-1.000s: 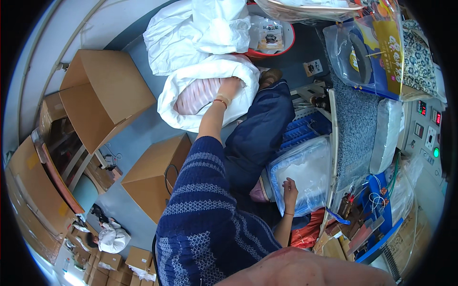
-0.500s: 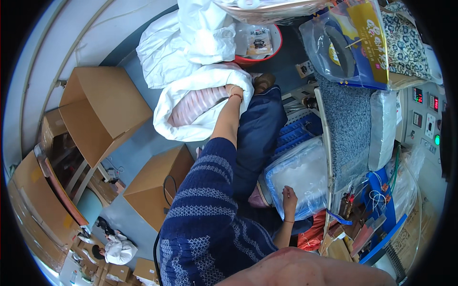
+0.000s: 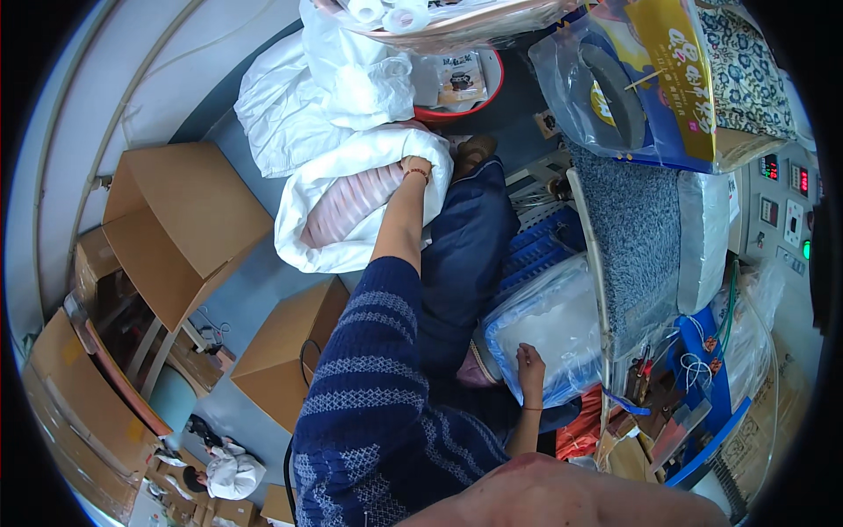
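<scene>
A white sack (image 3: 294, 233) lies with its mouth rolled back, and a row of pale pink, film-wrapped packs or rolls (image 3: 351, 204) shows inside. My left hand (image 3: 416, 165) reaches into it at the right end of that row; its fingers are hidden among the contents and the sack's edge. Beside a clear plastic bag with blue edges (image 3: 558, 329), my right hand (image 3: 531, 364) hovers over or rests near its left part; I cannot tell whether it touches. Its fingers are curled in, with nothing visible in them.
Two open cardboard boxes (image 3: 189, 220) stand left of the sack. A red-rimmed tub (image 3: 457, 112) with packets sits beyond it. At right are a blue-grey padded worktop (image 3: 637, 237), blue crates (image 3: 549, 250) and a control panel (image 3: 781, 211). A person in white (image 3: 233, 470) is far off at lower left.
The whole view has shifted a little. My left hand stays in the sack, its arm slightly lower-left in the picture. My right hand keeps its place and curl.
</scene>
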A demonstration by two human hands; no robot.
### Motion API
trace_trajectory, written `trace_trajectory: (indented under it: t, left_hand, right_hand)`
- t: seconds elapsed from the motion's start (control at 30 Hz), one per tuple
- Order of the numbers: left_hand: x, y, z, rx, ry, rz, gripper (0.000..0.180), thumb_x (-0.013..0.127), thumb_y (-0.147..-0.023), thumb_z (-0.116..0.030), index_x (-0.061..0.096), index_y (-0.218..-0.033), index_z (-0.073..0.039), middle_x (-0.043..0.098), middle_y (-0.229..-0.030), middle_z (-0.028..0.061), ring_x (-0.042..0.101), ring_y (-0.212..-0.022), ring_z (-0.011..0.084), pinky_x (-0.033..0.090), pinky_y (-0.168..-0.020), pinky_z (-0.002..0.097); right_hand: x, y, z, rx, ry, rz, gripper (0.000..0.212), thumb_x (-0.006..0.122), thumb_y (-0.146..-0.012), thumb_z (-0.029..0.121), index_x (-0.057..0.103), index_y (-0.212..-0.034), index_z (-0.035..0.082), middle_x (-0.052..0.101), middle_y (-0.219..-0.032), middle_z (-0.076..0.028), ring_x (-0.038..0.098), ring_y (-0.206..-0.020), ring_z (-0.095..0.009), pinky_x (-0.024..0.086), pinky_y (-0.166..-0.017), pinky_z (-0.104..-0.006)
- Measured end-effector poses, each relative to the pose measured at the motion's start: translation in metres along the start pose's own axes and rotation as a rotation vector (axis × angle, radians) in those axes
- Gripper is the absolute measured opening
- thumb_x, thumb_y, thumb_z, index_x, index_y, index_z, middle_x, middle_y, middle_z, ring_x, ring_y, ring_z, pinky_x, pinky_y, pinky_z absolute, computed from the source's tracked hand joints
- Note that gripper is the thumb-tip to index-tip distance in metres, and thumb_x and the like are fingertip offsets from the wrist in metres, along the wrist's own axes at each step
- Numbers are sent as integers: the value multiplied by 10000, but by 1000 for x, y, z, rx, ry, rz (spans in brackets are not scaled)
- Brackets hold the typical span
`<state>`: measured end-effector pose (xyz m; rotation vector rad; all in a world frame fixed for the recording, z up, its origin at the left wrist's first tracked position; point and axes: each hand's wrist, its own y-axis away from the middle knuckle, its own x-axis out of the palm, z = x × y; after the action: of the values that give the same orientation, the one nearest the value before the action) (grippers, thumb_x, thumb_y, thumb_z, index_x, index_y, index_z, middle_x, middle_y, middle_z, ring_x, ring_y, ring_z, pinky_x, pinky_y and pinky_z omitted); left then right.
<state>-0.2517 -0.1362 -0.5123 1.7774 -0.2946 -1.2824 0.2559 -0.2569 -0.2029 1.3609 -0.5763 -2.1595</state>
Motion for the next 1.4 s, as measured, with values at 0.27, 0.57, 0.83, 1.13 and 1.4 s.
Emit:
trace_trajectory:
  t: [0.27, 0.57, 0.83, 1.13, 1.4]
  left_hand:
    - [16, -1, 39, 12, 0, -75, 355, 539, -930, -328, 703, -1205, -174, 646, -1294, 67, 597, -1212, 253, 455, -1021, 411]
    - [23, -7, 61, -20, 140, 101, 542, 735, -789, -369, 650, -1276, -146, 587, -1371, 79, 520, -1296, 296, 407, -1097, 417]
    - [28, 4, 38, -3, -56, -246, 445, 612, -898, -333, 625, -1302, -146, 561, -1394, 86, 524, -1283, 260, 413, -1082, 393]
    - [-7, 59, 36, -15, -248, -321, 354, 549, -938, -337, 674, -1219, -162, 623, -1294, 72, 586, -1189, 242, 458, -1005, 383]
    - [-47, 178, 101, -18, 844, -603, 550, 680, -782, -516, 707, -744, 32, 629, -665, 253, 655, -624, 400, 503, -630, 477]
  right_hand:
    - [-4, 1, 5, -6, 19, -1, 258, 577, -970, 197, 674, -1106, 1, 696, -1038, -197, 686, -875, -321, 535, -785, -367]
    - [-2, 2, -11, -23, 9, -26, 254, 585, -976, 193, 662, -1128, 4, 707, -920, -149, 697, -816, -218, 533, -741, -318]
    - [4, -4, 3, -33, 6, -9, 237, 588, -969, 190, 666, -1117, 21, 709, -957, -172, 698, -832, -266, 538, -759, -341]
    - [-8, 7, -1, -16, 48, -56, 244, 589, -966, 200, 669, -1117, 25, 705, -956, -172, 691, -831, -278, 533, -757, -339]
    - [-24, 13, 18, -113, 42, -161, 259, 554, -985, 197, 660, -1103, -8, 681, -1047, -205, 668, -921, -362, 524, -808, -396]
